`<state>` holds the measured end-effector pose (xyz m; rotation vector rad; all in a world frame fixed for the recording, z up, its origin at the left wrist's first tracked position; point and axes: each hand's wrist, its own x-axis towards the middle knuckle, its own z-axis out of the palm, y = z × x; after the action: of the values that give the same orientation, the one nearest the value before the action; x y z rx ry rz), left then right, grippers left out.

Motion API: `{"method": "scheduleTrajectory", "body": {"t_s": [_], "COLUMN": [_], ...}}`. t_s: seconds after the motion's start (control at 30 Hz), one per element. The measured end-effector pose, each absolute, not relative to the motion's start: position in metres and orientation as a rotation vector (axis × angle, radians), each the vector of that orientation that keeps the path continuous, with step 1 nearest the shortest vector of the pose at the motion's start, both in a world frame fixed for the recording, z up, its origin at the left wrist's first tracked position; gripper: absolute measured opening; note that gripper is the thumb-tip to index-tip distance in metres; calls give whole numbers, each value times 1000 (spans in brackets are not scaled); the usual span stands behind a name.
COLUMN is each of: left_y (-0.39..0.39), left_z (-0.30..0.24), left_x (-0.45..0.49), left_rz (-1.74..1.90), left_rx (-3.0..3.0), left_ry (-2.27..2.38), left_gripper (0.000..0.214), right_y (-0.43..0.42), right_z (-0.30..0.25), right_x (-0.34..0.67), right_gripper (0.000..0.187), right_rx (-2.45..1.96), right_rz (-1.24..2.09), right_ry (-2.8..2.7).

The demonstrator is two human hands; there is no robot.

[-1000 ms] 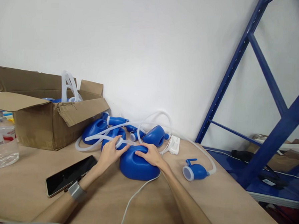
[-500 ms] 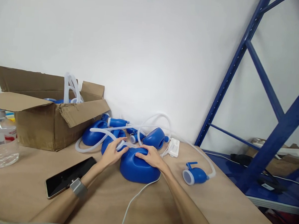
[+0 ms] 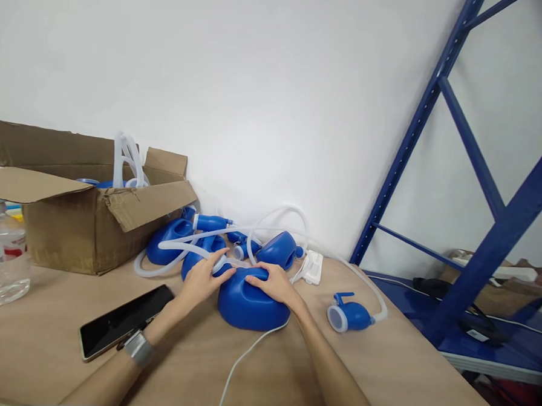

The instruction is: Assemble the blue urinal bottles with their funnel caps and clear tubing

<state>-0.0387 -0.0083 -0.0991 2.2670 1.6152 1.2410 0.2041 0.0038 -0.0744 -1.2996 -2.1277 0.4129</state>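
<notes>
In the middle of the table lies a blue urinal bottle point(image 3: 253, 308) with a moulded grip hollow. My right hand point(image 3: 273, 283) holds it from the right, the thumb across the top and the fingers behind. At the bottle's upper left end, my left hand point(image 3: 203, 279) grips its neck, where a whitish hose joint point(image 3: 222, 262) shows; part of that joint is hidden behind the fingers. A translucent hose point(image 3: 171, 245) curls over the table just beyond. More blue bottles point(image 3: 171, 237) lie behind my hands, one of them point(image 3: 277, 250) near the wall.
An open cardboard box point(image 3: 65, 231) with hoses stands at the left, beside a clear water bottle point(image 3: 1, 274). A black phone point(image 3: 126, 322) lies near my left wrist. A blue funnel-like receiver point(image 3: 356, 315), a white power strip point(image 3: 313, 267) and a white cable point(image 3: 239, 362) lie rightward, before blue shelving point(image 3: 474, 147).
The whole view has shifted slightly, so things appear a little further left. My left fingers have moved slightly around the bottle's neck; my right hand keeps its place on the bottle.
</notes>
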Motion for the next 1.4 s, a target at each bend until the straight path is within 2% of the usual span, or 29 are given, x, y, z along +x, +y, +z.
{"method": "scheduleTrajectory", "body": {"t_s": [0.1,0.17,0.3,0.37,0.5,0.7,1.03,1.27,1.4], "left_y": [-28,-41,-39,-25,-3,-2,4,11,10], "left_z": [-87,-73,-43,-33,-31,-38,-42,-51,-60], "left_x": [-43,-44,-38,-35,-33,-30,-22,-21,-20], "left_rz": [1047,1068,1215,1125,777,607,597,709,803], "left_rx": [2387,2523,2839,2868,2791,2859,2794,2671,2738], "left_ry": [2071,2145,1742,1583,1548,1590,1749,1875,1828], "left_gripper": [68,58,44,39,30,33,32,18,32], "right_y": [7,11,18,19,18,19,25,19,14], "right_z": [-69,-63,-49,-45,-39,-33,-36,-32,-38], "right_x": [202,200,195,192,184,172,172,169,168], "right_gripper": [59,68,64,63,67,70,69,70,79], "right_rx": [-1347,-1382,-1543,-1637,-1772,-1883,-1908,-1953,-1908], "right_rz": [445,505,592,594,620,528,593,600,448], "right_ry": [-2139,-2160,-2204,-2224,-2262,-2250,-2235,-2235,-2196]}}
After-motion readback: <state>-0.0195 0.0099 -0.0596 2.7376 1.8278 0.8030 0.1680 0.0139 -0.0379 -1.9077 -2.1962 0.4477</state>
